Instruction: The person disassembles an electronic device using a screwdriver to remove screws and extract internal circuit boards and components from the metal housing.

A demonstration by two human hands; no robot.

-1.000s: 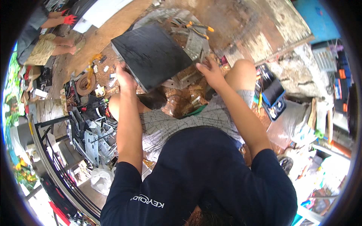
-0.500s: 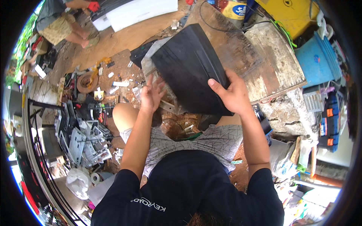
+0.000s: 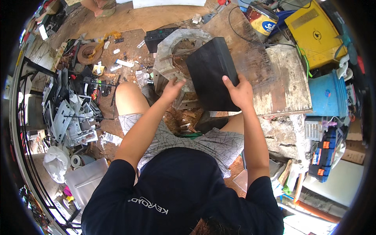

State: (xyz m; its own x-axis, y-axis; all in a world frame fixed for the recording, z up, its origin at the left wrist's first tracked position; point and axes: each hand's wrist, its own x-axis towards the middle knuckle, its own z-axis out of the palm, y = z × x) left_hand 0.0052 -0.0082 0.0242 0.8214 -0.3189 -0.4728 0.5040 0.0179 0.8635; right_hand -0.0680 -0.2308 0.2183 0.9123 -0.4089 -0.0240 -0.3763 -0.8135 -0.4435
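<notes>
My right hand [image 3: 239,92] grips the right edge of a black flat rectangular casing [image 3: 213,74], its thumb on the upper face and its other fingers out of sight. The casing is held tilted above my knees, overlapping the right side of a worn grey ring-shaped stand [image 3: 164,53]. My left hand [image 3: 173,89] is left of the casing, at the near side of the stand. Its fingers are loosely bent with a gap at the thumb, and nothing shows in them. Behind the stand lies a black block-shaped part [image 3: 156,38].
A worn wooden board [image 3: 290,84] is at the right, with a blue bucket [image 3: 327,94] and a yellow case [image 3: 315,29] beyond. Scrap metal pieces [image 3: 70,121] heap at the left. Small debris and a brown ring [image 3: 89,53] lie on the ground. Another person's foot [image 3: 103,11] shows at the far edge.
The casing has moved lower and turned, uncovering more of the stand. My left hand has shifted right and nearer to me, its spread fingers now bent. My right hand keeps its grip.
</notes>
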